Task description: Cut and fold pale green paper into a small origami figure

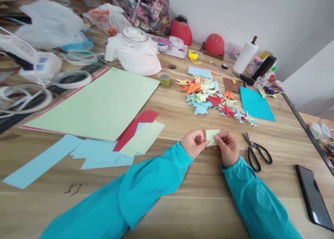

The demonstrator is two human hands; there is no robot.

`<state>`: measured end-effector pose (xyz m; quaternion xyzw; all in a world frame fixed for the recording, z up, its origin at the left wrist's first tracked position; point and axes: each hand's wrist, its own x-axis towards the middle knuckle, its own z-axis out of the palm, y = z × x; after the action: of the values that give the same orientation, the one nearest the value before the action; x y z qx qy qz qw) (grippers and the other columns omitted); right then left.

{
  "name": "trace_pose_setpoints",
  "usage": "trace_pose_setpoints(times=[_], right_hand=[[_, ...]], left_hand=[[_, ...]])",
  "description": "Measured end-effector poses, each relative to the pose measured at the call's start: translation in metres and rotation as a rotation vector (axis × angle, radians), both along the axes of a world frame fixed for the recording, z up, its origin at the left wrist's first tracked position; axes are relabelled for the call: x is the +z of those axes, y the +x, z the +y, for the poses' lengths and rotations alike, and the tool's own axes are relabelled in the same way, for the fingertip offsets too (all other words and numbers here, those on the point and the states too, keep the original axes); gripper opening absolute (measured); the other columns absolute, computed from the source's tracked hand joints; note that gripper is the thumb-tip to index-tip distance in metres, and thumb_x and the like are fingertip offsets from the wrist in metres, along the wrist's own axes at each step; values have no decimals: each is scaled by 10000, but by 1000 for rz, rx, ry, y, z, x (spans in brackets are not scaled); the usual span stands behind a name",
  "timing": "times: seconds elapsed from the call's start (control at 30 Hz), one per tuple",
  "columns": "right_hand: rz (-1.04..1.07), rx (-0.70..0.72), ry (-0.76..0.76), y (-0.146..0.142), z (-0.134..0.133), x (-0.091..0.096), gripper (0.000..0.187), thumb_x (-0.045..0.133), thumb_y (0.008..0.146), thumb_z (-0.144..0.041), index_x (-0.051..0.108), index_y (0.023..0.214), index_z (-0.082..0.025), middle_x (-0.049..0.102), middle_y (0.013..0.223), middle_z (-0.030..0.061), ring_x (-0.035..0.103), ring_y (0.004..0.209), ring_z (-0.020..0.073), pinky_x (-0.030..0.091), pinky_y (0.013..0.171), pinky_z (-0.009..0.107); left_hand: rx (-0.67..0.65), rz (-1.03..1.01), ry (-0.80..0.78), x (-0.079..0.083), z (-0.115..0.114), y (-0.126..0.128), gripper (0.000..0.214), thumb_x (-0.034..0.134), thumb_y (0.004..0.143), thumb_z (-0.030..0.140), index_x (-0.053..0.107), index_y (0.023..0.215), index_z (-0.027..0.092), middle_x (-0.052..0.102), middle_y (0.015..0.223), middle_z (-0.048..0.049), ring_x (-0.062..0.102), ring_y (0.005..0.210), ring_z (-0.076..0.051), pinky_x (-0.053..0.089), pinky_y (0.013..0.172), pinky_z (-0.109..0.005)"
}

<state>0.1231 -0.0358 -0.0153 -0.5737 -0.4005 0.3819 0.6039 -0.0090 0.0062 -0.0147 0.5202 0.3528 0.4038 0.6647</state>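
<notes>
A small pale green piece of folded paper (212, 133) is held between my two hands, just above the wooden table. My left hand (194, 142) pinches its lower left corner between thumb and fingers. On the other side, my right hand (227, 146) grips the right edge, thumb in front; the fingers behind the paper are partly hidden. Black-handled scissors (252, 149) lie with blades partly apart to the right of my right hand. Beyond my hands is a heap of folded paper cranes (200, 96) in orange, red, green and blue.
Large pale green sheets (99, 103) lie at left, with blue paper strips (43, 161) and a red piece (138, 127) in front. A turquoise sheet (257, 105) is beyond the scissors. A phone (313, 195) lies at right. A thread spool (164, 80) stands behind.
</notes>
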Motion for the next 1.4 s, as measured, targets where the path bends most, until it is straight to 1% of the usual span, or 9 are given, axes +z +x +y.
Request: trace_pose_setpoints(times=[0.13, 0.4, 0.7, 0.83, 0.93, 1.07, 1.13, 1.27, 1.4], right_hand=[[-1, -31, -8, 0, 0, 0, 202, 697, 634, -293, 551, 649, -154, 558, 524, -43, 483, 384, 66, 387, 364, 189], [8, -43, -17, 0, 1, -1, 208, 694, 633, -303, 549, 652, -155, 555, 535, -43, 477, 390, 61, 400, 360, 185], [87, -41, -3, 1, 1, -3, 273, 700, 627, -291, 489, 765, -186, 549, 565, -58, 502, 456, 76, 422, 351, 162], [89, -21, 31, 1, 1, -3, 272, 690, 643, -282, 468, 774, -196, 526, 552, -68, 489, 443, 71, 411, 338, 155], [84, -9, 35, 1, 2, -2, 278, 690, 643, -287, 463, 777, -200, 526, 557, -68, 491, 440, 72, 410, 340, 159], [78, 6, 23, 0, 1, 1, 301, 704, 621, -303, 458, 761, -200, 520, 549, -70, 492, 439, 75, 416, 351, 169], [80, 8, 20, -1, 1, 2, 300, 706, 619, -305, 459, 754, -201, 506, 543, -76, 483, 433, 71, 411, 350, 166], [97, 9, 17, -1, 1, 2, 287, 701, 627, -301, 464, 753, -201, 493, 549, -79, 478, 437, 67, 406, 347, 160], [123, 3, 39, 0, 1, -1, 278, 696, 637, -288, 467, 768, -201, 529, 570, -74, 497, 454, 68, 408, 357, 154]], left_hand=[[5, 15, 17, 1, -2, 0, 306, 651, 578, 236, 355, 530, 171, 504, 521, 40, 545, 454, -98, 424, 387, -192], [-4, 13, 16, 1, -1, 1, 306, 652, 582, 242, 358, 528, 171, 510, 520, 37, 555, 461, -104, 421, 398, -197], [-18, 27, 53, 1, -1, 0, 318, 657, 574, 232, 352, 511, 170, 524, 504, 45, 517, 424, -74, 395, 407, -187], [-29, 47, 18, 2, -2, -1, 314, 651, 591, 251, 354, 526, 171, 521, 477, 47, 504, 411, -72, 388, 403, -184], [-46, 48, -31, 5, -4, 1, 292, 641, 619, 292, 374, 596, 175, 512, 455, 54, 503, 411, -80, 366, 389, -178], [-44, 52, 17, 6, -5, 2, 360, 702, 544, 236, 356, 624, 177, 508, 487, 74, 476, 420, -55, 351, 404, -162], [-47, 59, 26, 6, -4, 2, 347, 689, 554, 217, 350, 619, 179, 500, 473, 77, 480, 419, -59, 352, 408, -165], [-32, 47, 1, 5, -2, 2, 324, 677, 558, 197, 357, 609, 178, 508, 466, 75, 487, 401, -65, 367, 400, -175], [-21, 42, -48, 3, -1, 2, 341, 697, 537, 197, 367, 618, 173, 556, 479, 56, 527, 410, -87, 399, 388, -185]])
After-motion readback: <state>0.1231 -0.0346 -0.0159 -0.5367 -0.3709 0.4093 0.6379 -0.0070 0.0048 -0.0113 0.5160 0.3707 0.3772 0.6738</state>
